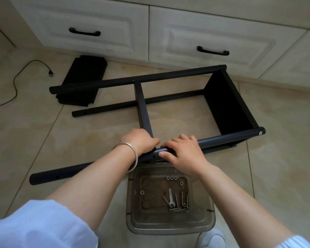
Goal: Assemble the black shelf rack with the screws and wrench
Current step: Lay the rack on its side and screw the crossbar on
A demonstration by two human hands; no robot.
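On a tiled kitchen floor [284, 158], the half-built black shelf rack [227, 104] lies on its side in front of me, one shelf panel fixed at its right end and a second panel [143, 108] standing across the middle. My left hand [140, 140] curls over the near tube [222, 138], fingers wrapped over its top at the foot of that middle panel. My right hand [184, 154] grips the same tube just beside it, fingers over the far side and thumb [166, 154] pressed on the near face next to an open screw hole [154, 156]. A silver bangle [131, 154] sits on my left wrist.

Near me, just under the tube, a clear plastic tray [132, 208] holds the wrench [170, 197], several long screws [183, 199] and a few washers [171, 178]. A bolt head [261, 133] shows at the tube's right end.

Further shelf panels [82, 77] lie stacked on the floor at far left, partly under the rack's far tube, with a black cable [16, 83] trailing to their left. White cabinet drawers [97, 29] with black handles run along the far side.
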